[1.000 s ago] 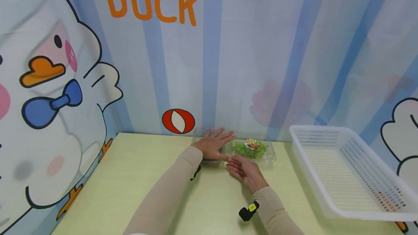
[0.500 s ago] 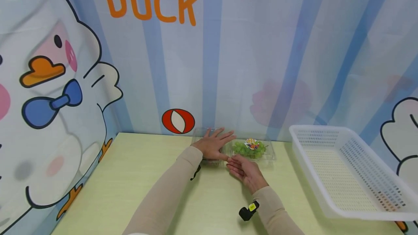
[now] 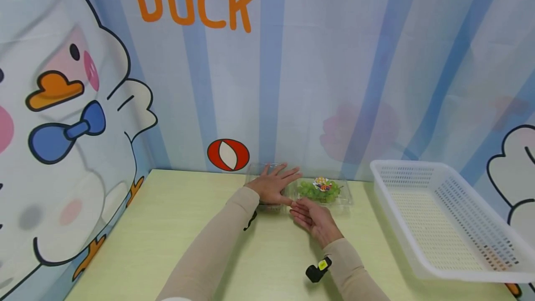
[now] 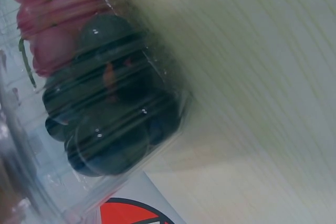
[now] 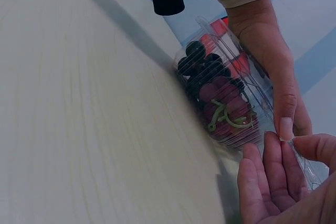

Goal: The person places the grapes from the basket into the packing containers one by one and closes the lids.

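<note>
A clear plastic clamshell box (image 3: 271, 208) stands at the back of the table. Through its ridged wall show dark grapes (image 4: 110, 140) and red grapes (image 5: 226, 95) with a green stem. My left hand (image 3: 275, 186) lies flat across its lid, fingers spread, hiding most of the top. At the box's front right corner, my right hand (image 3: 315, 219) pinches the plastic edge between thumb and fingers, right at the left thumb's tip. Just beyond my right hand sits a second clear box holding green grapes (image 3: 319, 193), with a colourful sticker (image 3: 322, 184) on top.
A white perforated basket (image 3: 480, 274) stands on the right side of the pale yellow table (image 3: 167, 226). Behind the table hangs a blue-striped curtain (image 3: 292, 82) with cartoon ducks. A small black camera (image 3: 318, 271) is worn at the right wrist.
</note>
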`<state>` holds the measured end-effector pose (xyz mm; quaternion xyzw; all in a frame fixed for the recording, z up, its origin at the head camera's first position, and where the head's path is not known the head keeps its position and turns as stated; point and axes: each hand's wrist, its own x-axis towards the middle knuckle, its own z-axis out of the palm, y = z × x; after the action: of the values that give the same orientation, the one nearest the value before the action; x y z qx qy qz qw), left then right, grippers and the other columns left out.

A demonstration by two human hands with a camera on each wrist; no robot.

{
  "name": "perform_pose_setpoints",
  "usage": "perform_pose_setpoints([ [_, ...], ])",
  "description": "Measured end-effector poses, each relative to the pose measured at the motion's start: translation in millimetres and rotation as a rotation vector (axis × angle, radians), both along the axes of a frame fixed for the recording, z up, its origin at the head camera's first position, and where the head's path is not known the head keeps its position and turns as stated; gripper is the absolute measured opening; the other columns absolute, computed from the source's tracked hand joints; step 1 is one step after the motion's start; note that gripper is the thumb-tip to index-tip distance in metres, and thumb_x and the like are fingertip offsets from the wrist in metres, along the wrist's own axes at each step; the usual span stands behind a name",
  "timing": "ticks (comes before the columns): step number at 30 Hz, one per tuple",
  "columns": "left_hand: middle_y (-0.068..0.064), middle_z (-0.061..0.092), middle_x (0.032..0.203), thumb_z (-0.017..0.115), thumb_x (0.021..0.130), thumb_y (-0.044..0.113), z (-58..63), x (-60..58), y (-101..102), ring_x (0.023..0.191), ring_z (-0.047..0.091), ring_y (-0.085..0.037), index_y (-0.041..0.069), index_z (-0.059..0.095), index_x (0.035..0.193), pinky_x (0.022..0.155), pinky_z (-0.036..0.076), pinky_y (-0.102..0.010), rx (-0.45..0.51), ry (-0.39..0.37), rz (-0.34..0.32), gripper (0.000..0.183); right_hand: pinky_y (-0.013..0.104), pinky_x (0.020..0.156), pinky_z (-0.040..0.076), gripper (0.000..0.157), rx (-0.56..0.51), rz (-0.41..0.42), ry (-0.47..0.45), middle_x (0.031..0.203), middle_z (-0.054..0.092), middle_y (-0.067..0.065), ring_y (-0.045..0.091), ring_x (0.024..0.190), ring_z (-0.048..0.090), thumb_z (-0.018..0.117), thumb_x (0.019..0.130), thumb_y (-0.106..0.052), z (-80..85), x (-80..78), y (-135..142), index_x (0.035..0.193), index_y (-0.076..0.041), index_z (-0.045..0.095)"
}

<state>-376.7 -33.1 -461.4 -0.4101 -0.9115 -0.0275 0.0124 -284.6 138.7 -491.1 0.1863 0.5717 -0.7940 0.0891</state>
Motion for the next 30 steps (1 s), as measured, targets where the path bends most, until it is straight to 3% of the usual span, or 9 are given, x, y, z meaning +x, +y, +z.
perform_pose_setpoints([
  [30, 0.006, 0.008, 0.162, 0.041, 0.082, 0.079, 2.5, -2.8, 1.3, 0.149, 0.006, -0.027, 0.034, 0.009, 0.155, 0.112, 0.005, -0.067, -0.034, 0.037, -0.011, 0.091, 0.038, 0.087, 0.054, 0.027, 0.0, 0.014, -0.014, 0.091, 0.075, 0.008, 0.024, 0.095, 0.071, 0.068, 0.088, -0.021, 1.4, 0.5, 1.4, 0.106, -0.002, 0.073],
])
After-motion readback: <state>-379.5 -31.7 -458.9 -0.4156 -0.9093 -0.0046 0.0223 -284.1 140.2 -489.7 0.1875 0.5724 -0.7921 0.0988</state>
